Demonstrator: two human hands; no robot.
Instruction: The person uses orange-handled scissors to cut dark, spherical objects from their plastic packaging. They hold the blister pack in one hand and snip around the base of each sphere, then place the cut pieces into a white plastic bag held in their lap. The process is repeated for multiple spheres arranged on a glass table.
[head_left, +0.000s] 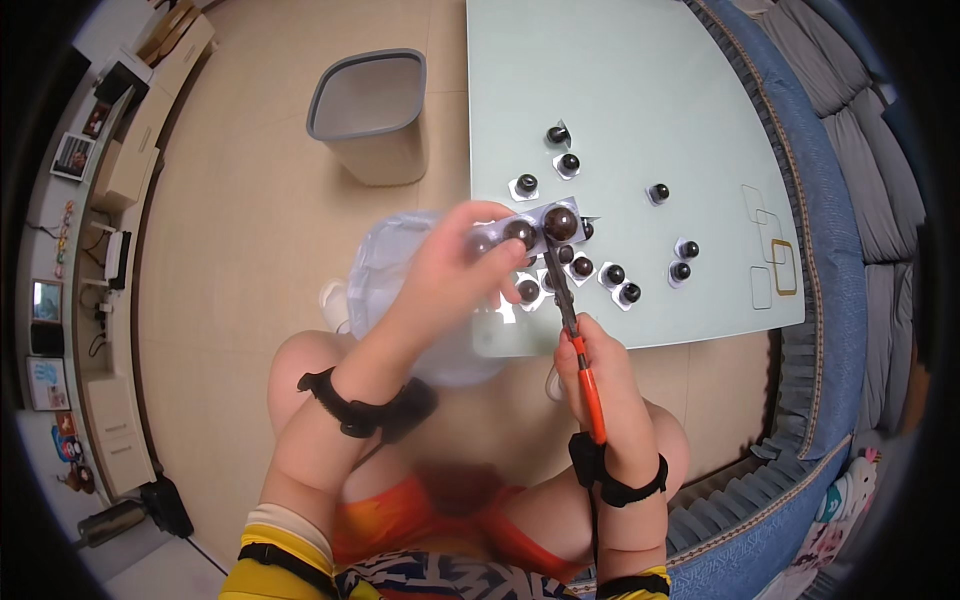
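Note:
My left hand (469, 262) holds a blister strip of dark round balls (540, 225) above the near left part of the glass table (637, 90). In my right hand (600, 360) are metal cutting pliers or snips with orange handles (589, 390), their dark jaws up against the strip beside its right-hand ball. Under and around the strip, several cut single blister pieces (581, 266) with dark balls lie on the table. More such pieces lie farther off, one (658, 193) to the right and one (557, 135) towards the back. The jaws' exact gap is unclear.
A grey-rimmed waste bin (367, 135) stands on the floor left of the table. Below my left hand is a translucent whitish plastic bag or liner (382, 255). A blue fabric sofa (802, 187) curves along the right, and a low cabinet (131, 172) lines the left.

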